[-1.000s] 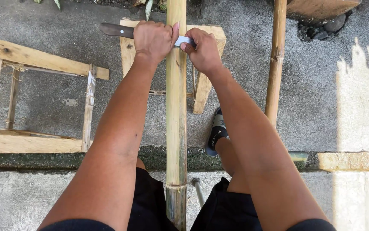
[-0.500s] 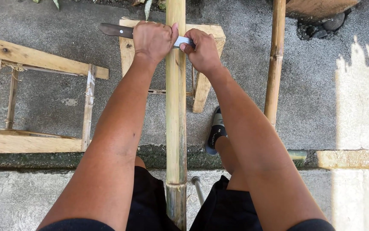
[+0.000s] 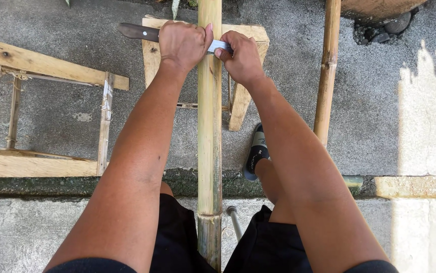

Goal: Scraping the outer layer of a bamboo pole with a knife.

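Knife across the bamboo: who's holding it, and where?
Both hands. The left hand grips the knife at its dark handle; the right hand holds the blade's far end, across the bamboo pole.

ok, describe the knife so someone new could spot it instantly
Find the thick bamboo pole running up the middle. Near its top the knife lies crosswise, left hand on the handle, right hand on the blade. It's the only metal-bladed, dark-handled thing there.

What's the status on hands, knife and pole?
Left hand gripping knife handle, right hand on the blade end. Blade laid across bamboo pole. Pole rests on wooden stool. Nothing in the way.
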